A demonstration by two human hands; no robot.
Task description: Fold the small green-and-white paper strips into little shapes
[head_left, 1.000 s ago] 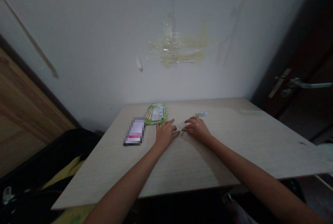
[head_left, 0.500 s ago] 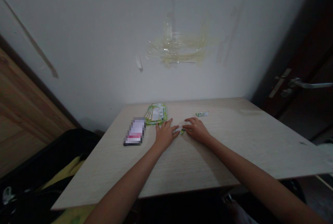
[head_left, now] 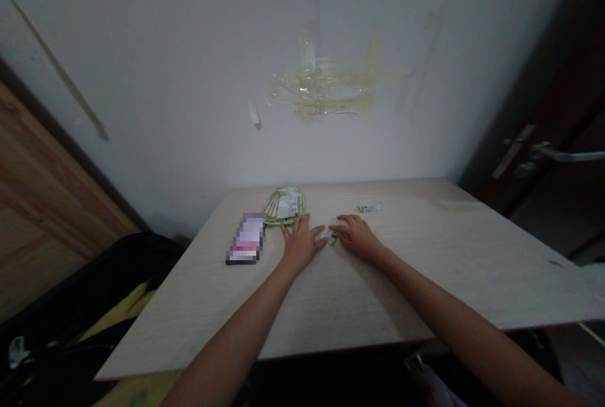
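Note:
A small crumpled green-and-white wrapper [head_left: 333, 239] lies on the table between my two hands. My left hand [head_left: 300, 241] has its thumb and index finger closed on the wrapper's pale left end, while its other fingers spread toward the stack of sachets. From the other side, my right hand [head_left: 360, 237] pinches the wrapper's green end, thumb and fingertips close together and partly hiding it. Just beyond my left fingertips is a fanned stack of green-and-white sachets [head_left: 286, 204]. A phone [head_left: 246, 239] with a blurred screen lies left of my left hand.
Another green-and-white wrapper piece [head_left: 368, 208] lies farther back on the pale wooden table [head_left: 425, 256]. Behind the table stands a wall [head_left: 212, 79] with old tape on it. A dark door with a metal handle [head_left: 567, 155] is at right, and a black bag [head_left: 108, 287] at left.
My hands stay nearly in place, with small finger shifts around the wrapper. More of its pale part shows between them. The whole view has shifted slightly.

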